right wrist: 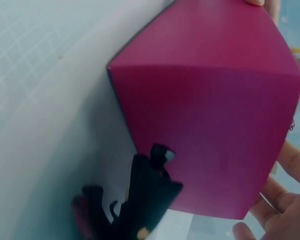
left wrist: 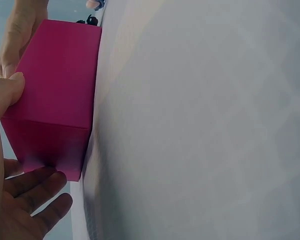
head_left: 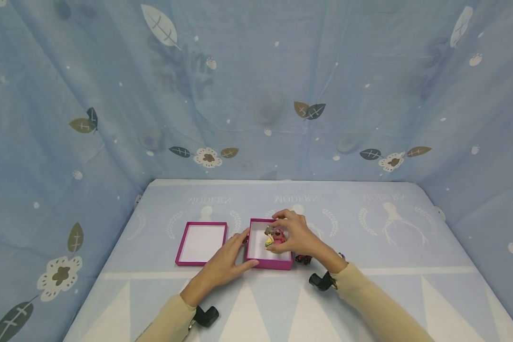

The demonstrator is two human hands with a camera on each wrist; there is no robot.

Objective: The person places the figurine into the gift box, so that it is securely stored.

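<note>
My left hand [head_left: 226, 260] grips the magenta box [head_left: 273, 264] at its left side, thumb on the front wall; in the left wrist view its fingers [left wrist: 42, 185] lie along the side wall. Over the box's white inside, my right hand [head_left: 297, 235] holds small toy figurines [head_left: 275, 236] between thumb and fingers. One figurine is pinkish red, another yellow and green with a grey top; the hand partly covers them. Beside the box's right wall is a dark figurine [head_left: 303, 259], black in the right wrist view [right wrist: 150, 195].
A shallow magenta-rimmed lid [head_left: 179, 251] with a white inside lies left of the box. Both stand on a pale patterned tabletop [head_left: 393, 304], with blue leaf-print cloth [head_left: 256, 95] hanging behind and at the sides. Black wrist cameras [head_left: 206, 316] sit on both wrists.
</note>
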